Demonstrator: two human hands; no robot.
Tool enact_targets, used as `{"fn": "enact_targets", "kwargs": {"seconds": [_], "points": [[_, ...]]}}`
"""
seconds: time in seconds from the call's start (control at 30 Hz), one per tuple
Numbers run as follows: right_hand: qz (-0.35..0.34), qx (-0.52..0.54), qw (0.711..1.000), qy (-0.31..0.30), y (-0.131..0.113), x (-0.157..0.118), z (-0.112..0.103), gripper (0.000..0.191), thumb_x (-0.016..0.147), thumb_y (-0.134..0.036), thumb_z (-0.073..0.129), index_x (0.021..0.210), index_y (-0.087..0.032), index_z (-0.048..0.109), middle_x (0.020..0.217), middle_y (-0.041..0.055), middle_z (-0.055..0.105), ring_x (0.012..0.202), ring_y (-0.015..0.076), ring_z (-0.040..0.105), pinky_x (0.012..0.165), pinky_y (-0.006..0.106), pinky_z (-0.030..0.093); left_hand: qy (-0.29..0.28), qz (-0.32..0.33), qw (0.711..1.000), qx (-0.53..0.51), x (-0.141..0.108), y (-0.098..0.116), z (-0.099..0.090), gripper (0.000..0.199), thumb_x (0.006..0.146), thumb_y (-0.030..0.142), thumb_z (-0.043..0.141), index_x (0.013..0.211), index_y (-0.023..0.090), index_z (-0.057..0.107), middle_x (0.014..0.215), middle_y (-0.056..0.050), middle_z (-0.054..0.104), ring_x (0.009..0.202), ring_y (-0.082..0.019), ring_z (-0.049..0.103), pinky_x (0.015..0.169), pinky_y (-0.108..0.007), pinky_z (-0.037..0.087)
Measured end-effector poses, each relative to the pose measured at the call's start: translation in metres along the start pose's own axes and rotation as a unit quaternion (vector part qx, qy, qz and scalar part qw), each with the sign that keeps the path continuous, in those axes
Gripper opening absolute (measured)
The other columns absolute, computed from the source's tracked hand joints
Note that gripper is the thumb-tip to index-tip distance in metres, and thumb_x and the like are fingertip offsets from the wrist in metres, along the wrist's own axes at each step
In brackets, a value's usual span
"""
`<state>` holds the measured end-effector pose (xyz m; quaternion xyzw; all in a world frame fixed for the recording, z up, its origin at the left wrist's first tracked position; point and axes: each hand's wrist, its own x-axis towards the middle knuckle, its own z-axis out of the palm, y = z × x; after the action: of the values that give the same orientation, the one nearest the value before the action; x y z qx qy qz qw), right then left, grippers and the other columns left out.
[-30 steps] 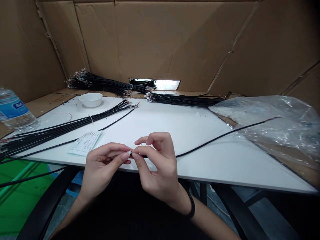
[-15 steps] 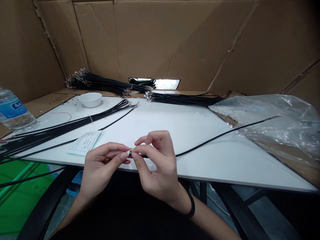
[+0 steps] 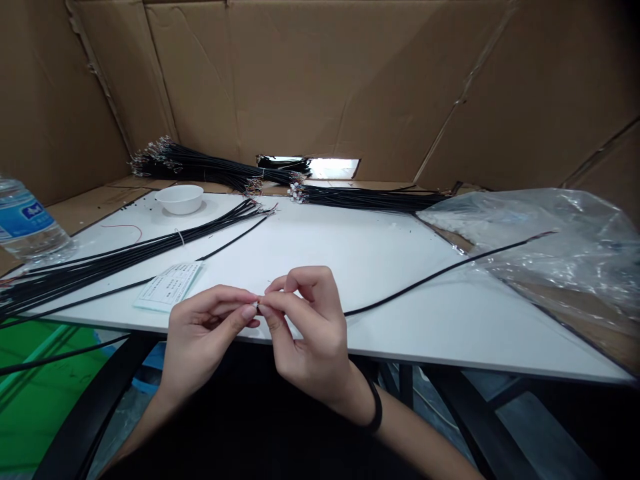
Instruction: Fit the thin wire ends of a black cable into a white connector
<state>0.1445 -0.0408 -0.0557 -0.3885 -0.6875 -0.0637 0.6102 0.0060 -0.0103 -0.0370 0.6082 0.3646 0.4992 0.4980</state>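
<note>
Left hand [image 3: 200,337]: thumb and forefinger clamped on white connector [image 3: 256,305].
Right hand [image 3: 313,333]: fingertips together on near end of black cable [image 3: 425,285], beside white connector.
Cable run: rightward over white tabletop [image 3: 320,233], across plastic bag [image 3: 560,267].

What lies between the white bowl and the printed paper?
A bundle of black cables with a thin white tie lies between the bowl and the paper, as the head view shows.
</note>
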Motion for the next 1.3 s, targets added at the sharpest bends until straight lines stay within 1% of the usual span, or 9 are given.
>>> {"fn": "enact_targets", "kwargs": {"seconds": [0.2,0.4,0.53,0.67,0.83,0.93,1.03,1.23,1.3], "points": [[-0.002,0.026,1.000,0.010,0.000,0.002,-0.001,0.025,0.082,0.004,0.057,0.092,-0.018,0.061,0.095,0.0036,0.046,0.082,0.0137,0.060,0.066,0.029,0.058,0.001,0.003,1.000,-0.028,-0.001,0.000,0.002,0.003,0.077,0.019,0.076,0.076,0.020,0.073,0.065,0.003,0.075,0.059,-0.012,0.071,0.061,-0.019,0.058],[0.011,0.032,0.999,-0.005,-0.001,0.006,-0.008,0.021,0.081,-0.002,0.061,0.094,-0.019,0.064,0.101,0.0060,0.046,0.090,0.0173,0.060,0.064,0.030,0.061,-0.018,0.005,0.999,-0.031,0.003,-0.005,-0.003,0.009,0.079,0.024,0.076,0.084,0.018,0.073,0.066,0.000,0.077,0.059,-0.015,0.072,0.060,-0.022,0.059],[0.001,-0.002,1.000,-0.013,-0.001,0.006,-0.012,0.024,0.082,-0.003,0.062,0.098,-0.020,0.065,0.102,0.0066,0.047,0.094,0.0185,0.059,0.061,0.028,0.061,-0.010,-0.012,1.000,-0.022,0.002,-0.002,-0.003,0.007,0.079,0.024,0.075,0.082,0.018,0.073,0.066,0.000,0.076,0.060,-0.016,0.073,0.062,-0.024,0.060],[-0.027,-0.050,0.998,-0.036,-0.001,0.004,-0.014,0.022,0.085,-0.003,0.061,0.099,-0.020,0.063,0.108,0.0082,0.049,0.100,0.0185,0.058,0.060,0.024,0.061,-0.004,-0.021,0.999,-0.030,0.000,0.003,-0.001,0.003,0.078,0.022,0.076,0.080,0.020,0.074,0.064,0.002,0.075,0.060,-0.014,0.072,0.062,-0.021,0.059],[-0.048,-0.095,0.993,-0.052,-0.001,0.004,-0.014,0.019,0.087,-0.002,0.056,0.096,-0.019,0.059,0.108,0.0099,0.050,0.104,0.0213,0.056,0.070,0.031,0.062,-0.009,-0.024,1.000,-0.017,0.000,0.004,-0.001,0.002,0.079,0.021,0.074,0.079,0.019,0.073,0.066,0.001,0.076,0.061,-0.015,0.072,0.063,-0.023,0.059],[-0.035,-0.087,0.994,-0.051,-0.001,0.004,-0.012,0.018,0.087,-0.002,0.055,0.093,-0.019,0.058,0.108,0.0091,0.047,0.105,0.0212,0.055,0.070,0.031,0.061,-0.015,-0.021,1.000,-0.016,0.000,0.004,-0.001,0.001,0.079,0.020,0.073,0.078,0.019,0.073,0.066,0.001,0.076,0.061,-0.015,0.072,0.063,-0.022,0.058],[-0.005,-0.035,0.998,-0.043,0.000,0.004,-0.010,0.016,0.087,-0.003,0.056,0.091,-0.019,0.057,0.105,0.0074,0.044,0.106,0.0201,0.055,0.070,0.029,0.060,-0.015,-0.020,1.000,-0.007,0.000,0.003,-0.001,0.002,0.079,0.019,0.074,0.077,0.020,0.073,0.064,0.002,0.075,0.060,-0.013,0.071,0.062,-0.020,0.057],[0.032,0.009,0.998,-0.046,0.001,0.005,-0.010,0.016,0.086,-0.004,0.057,0.087,-0.020,0.061,0.099,0.0058,0.043,0.105,0.0223,0.057,0.068,0.032,0.059,-0.025,0.000,1.000,0.012,0.001,-0.002,-0.004,0.007,0.077,0.026,0.076,0.075,0.020,0.073,0.064,-0.001,0.076,0.061,-0.018,0.072,0.061,-0.027,0.059],[0.046,0.024,0.997,-0.056,0.002,0.006,-0.011,0.015,0.084,-0.005,0.060,0.085,-0.020,0.064,0.099,0.0056,0.044,0.104,0.0228,0.057,0.072,0.035,0.059,-0.024,0.001,1.000,0.010,0.001,-0.003,-0.004,0.007,0.077,0.026,0.076,0.075,0.020,0.073,0.065,-0.001,0.076,0.060,-0.018,0.072,0.061,-0.027,0.059]]}}
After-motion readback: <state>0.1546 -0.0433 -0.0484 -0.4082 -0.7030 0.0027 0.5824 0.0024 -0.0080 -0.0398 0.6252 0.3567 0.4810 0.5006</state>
